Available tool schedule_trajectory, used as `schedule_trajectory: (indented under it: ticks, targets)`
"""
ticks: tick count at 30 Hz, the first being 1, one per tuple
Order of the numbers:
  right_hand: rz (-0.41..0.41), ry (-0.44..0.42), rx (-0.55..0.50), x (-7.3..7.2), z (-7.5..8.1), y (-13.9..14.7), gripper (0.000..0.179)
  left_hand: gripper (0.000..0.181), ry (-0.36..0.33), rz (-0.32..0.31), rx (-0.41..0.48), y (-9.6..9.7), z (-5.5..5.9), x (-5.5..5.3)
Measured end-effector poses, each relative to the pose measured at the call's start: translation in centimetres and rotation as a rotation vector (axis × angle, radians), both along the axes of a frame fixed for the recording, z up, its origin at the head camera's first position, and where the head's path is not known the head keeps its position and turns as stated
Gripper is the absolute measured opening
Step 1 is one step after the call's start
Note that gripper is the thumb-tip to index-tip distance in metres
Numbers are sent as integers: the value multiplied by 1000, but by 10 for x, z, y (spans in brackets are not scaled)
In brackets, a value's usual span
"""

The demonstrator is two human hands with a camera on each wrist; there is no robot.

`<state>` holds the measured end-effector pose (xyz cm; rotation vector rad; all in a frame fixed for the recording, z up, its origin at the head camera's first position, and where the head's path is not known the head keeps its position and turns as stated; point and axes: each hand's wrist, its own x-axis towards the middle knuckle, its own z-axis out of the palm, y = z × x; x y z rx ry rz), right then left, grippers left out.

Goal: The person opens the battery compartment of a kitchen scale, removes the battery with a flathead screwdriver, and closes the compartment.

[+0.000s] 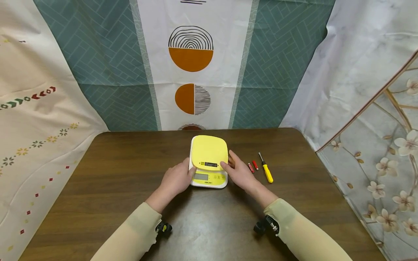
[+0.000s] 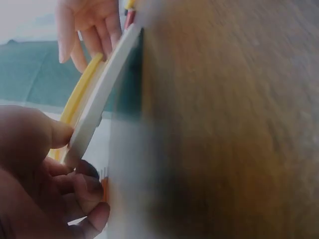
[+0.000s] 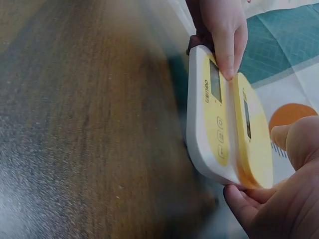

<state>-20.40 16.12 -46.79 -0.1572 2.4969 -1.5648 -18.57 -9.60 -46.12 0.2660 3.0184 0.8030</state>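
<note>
A yellow and white kitchen scale (image 1: 209, 150) is tilted, its left side raised off the table in the left wrist view. My left hand (image 1: 176, 177) grips that left edge, thumb on top and fingers beneath. At the opposite edge is my right hand (image 1: 240, 171). Its fingers touch the rim of the scale (image 3: 199, 124), while its thumb is spread above the yellow platform (image 3: 255, 134), apart from it in the left wrist view. The display and buttons face up. The scale's underside is mostly hidden.
Two small red batteries (image 1: 250, 168) lie right of the scale. Beside them is a screwdriver (image 1: 267, 173) with a yellow handle. The brown wooden table (image 1: 130, 156) meets a hanging patterned cloth (image 1: 196, 76) at the back, with more cloth at both sides.
</note>
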Motion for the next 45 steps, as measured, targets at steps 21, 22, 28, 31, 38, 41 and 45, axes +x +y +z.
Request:
schedule_trajectory:
  ticks: [21, 22, 28, 31, 38, 41, 45]
  targets:
    - [50, 36, 167, -1, -4, -18, 79, 44, -106, -48, -204, -15, -28, -15]
    - [52, 36, 173, -1, -4, -18, 79, 44, -101, -50, -198, -16, -29, -15]
    - [76, 42, 211, 0, -3, -15, 80, 41, -103, -58, -206, -18, -37, -19]
    - [94, 44, 234, 1, -2, -12, 82, 36, -112, -64, -222, -16, -27, -13]
    - [121, 292, 553, 7, -3, 1, 92, 55, 54, 27, -325, -19, 1, 8]
    - [116, 430, 731, 10, -3, 8, 94, 69, 169, 68, -358, -26, 2, 11]
    - [86, 529, 875, 11, -4, 19, 92, 79, 210, 79, -369, -36, 1, 14]
